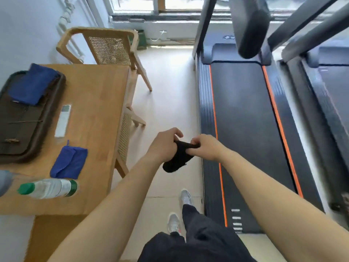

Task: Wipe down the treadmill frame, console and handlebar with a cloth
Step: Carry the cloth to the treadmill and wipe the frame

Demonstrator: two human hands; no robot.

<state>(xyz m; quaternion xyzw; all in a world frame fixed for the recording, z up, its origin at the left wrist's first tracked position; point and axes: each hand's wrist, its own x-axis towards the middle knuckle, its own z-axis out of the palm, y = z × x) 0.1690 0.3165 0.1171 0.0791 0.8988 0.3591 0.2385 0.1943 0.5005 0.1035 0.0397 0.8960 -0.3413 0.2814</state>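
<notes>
Both my hands hold a black cloth [176, 159] over the floor between the table and the treadmill. My left hand [164, 143] grips its upper left part with curled fingers. My right hand [204, 147] pinches its top edge from the right. The cloth hangs bunched below the hands. The treadmill [243, 129] lies to the right, a black belt with orange stripes along both sides. Its console [249, 25] juts out dark at the top, flanked by grey frame uprights [204, 21]. A grey handlebar [311, 38] slants at the upper right.
A wooden table [98, 103] at left carries a dark tray [47, 118] with a blue cloth [32, 84], a white remote [63, 121], another folded blue cloth [69, 162] and a water bottle [49, 188]. A cane chair [105, 48] stands behind it. A second treadmill [332, 87] is far right.
</notes>
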